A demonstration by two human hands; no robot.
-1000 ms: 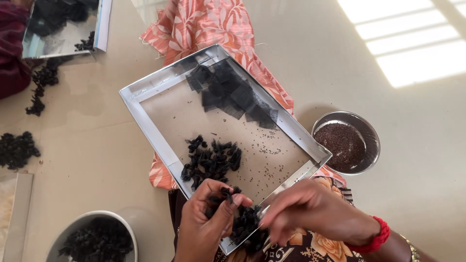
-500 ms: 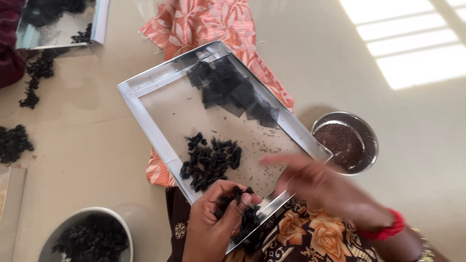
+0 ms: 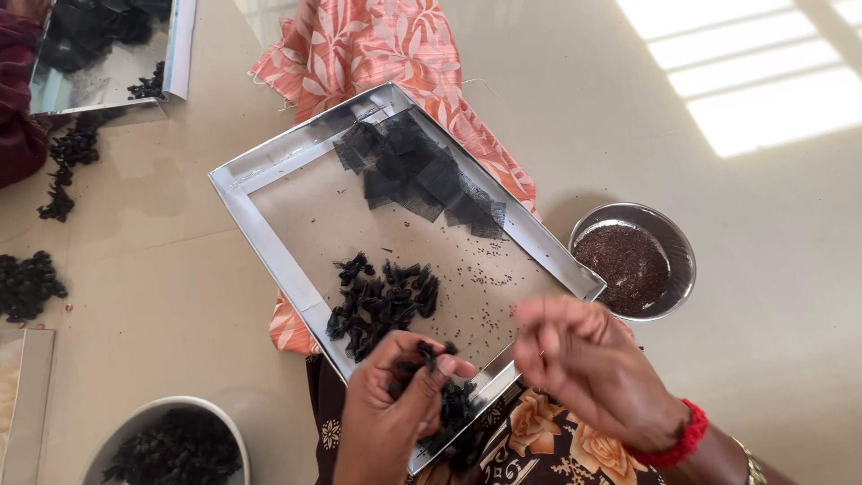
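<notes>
A shallow metal tray (image 3: 269, 184) rests tilted on my lap over an orange floral cloth (image 3: 377, 49). Black net squares (image 3: 413, 175) lie at its far end, and a heap of small black bundles (image 3: 382, 301) sits in the middle among scattered seeds. My left hand (image 3: 391, 413) pinches a black net piece (image 3: 429, 355) at the tray's near edge, above more black bundles (image 3: 453, 409). My right hand (image 3: 597, 373) hovers blurred over the tray's near right corner, fingers bunched; whether it holds anything cannot be made out.
A steel bowl of dark seeds (image 3: 633, 260) stands right of the tray. A round bowl of black bundles (image 3: 171, 445) sits at lower left. Loose black bundles (image 3: 27, 283) lie on the floor at left. Another metal tray (image 3: 108, 54) and a maroon sleeve (image 3: 16, 108) are at upper left.
My right hand lifted away from my left hand and moved right, toward the seed bowl. My left hand stayed at the tray's near edge with the black piece.
</notes>
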